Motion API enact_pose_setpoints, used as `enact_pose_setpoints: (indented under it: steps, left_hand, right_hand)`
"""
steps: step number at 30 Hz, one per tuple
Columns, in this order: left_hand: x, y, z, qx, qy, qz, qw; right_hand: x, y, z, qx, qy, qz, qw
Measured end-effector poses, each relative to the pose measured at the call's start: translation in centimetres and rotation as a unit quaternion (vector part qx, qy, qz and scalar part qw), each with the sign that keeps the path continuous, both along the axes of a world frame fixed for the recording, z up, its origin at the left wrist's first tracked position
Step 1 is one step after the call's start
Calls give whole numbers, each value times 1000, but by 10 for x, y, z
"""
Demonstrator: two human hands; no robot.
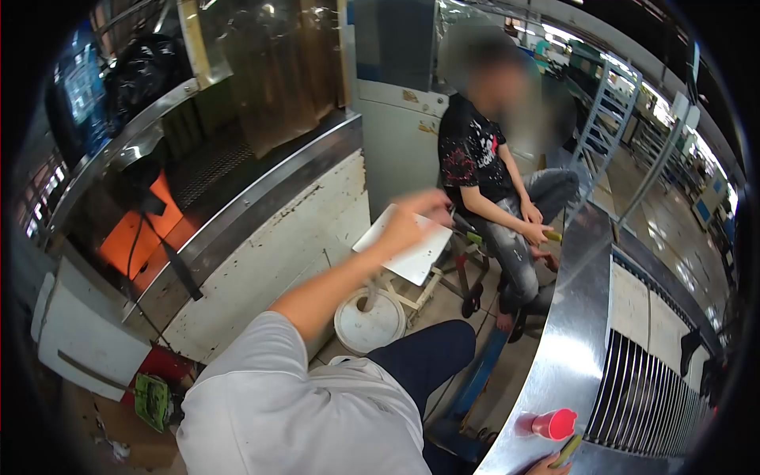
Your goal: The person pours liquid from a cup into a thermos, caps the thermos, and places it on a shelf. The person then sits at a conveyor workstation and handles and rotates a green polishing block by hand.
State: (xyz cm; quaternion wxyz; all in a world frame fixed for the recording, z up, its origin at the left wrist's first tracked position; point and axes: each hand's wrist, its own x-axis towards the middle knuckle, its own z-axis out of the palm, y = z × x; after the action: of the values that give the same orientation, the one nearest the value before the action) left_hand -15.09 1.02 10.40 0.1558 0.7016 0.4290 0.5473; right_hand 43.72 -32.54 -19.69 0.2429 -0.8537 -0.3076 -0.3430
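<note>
My left hand (412,220) is stretched out in front of me, over a white board (408,265) that rests on a small stool frame. Motion blur smears its fingers. At the bottom edge my right hand (546,465) lies by the metal ledge (566,348), partly cut off, with its fingers around a yellow-green elongated thing (567,450) whose kind I cannot make out. Just beyond that hand, a red plastic cup (556,425) lies or leans on the ledge.
A seated person (483,158) ahead holds a similar yellow-green thing (552,236). A white bucket (369,323) stands below the board. A slatted metal conveyor (641,396) runs along my right. To the left is a metal-edged machine (261,214) with an orange panel (150,229).
</note>
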Motion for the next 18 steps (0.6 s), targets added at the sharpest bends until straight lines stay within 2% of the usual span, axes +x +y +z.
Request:
enact_pose_setpoints:
  steps: [2,3,4,5,6,7,8,11,13,15,17,18]
  left_hand:
    - [-54,-32,80,204,65,207,955]
    - [-81,-52,118,221,-11,221,950]
    - [-98,-77,157,270,-22,273,923]
    - [-134,-89,184,369,37,342,864]
    - [-153,-118,215,404,97,437,798]
    - [-189,-164,273,518,193,543,632]
    - [-213,-185,298,552,183,563,587]
    - [-319,-257,355,494,152,715,471]
    - [-391,-288,362,358,147,803,453]
    - [-411,-310,358,140,136,796,573]
    - [-421,-311,347,35,150,760,632]
    - [-418,-313,347,13,150,762,630]
  right_hand:
    - [2,-1,49,1,-1,6,1000]
    - [2,1,47,13,-21,12,1000]
    - [2,9,46,17,-20,24,999]
    - [5,17,46,19,-26,34,999]
    - [6,24,47,22,-31,43,998]
    - [10,36,50,29,-38,57,997]
    - [11,39,51,31,-44,59,997]
    - [15,31,48,31,-57,56,996]
    - [18,22,45,28,-65,49,996]
    - [20,14,42,27,-73,40,996]
    - [23,8,40,25,-84,34,996]
    - [24,6,39,24,-88,31,995]
